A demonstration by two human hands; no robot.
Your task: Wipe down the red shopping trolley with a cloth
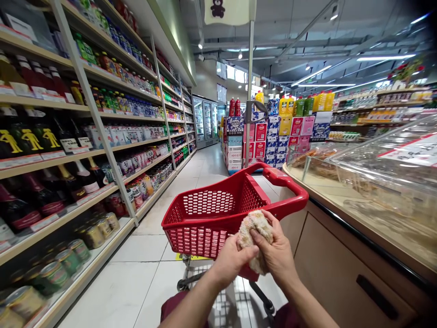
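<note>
Both my hands hold a bunched, pale, fluffy cloth (253, 228) in front of a red shopping cart (205, 228). My left hand (232, 255) grips the cloth's left side, thumb pointing right across it. My right hand (275, 243) has its thumb pressed on the front of the cloth and its fingers curled around the right edge. Behind the cloth is the side of the cart's perforated basket, whose inside shows no goods. The cart's curved red handle (293, 191) reaches to the right, with neither hand on it.
Shelves of bottles and cans (136, 150) run along the left. On the right stands a counter (341, 255) with clear covers (385, 155) over food. Stacked drink cartons (259, 141) and a metal pole (248, 91) rise beyond the cart. Glass-door fridges (205, 118) stand farther back.
</note>
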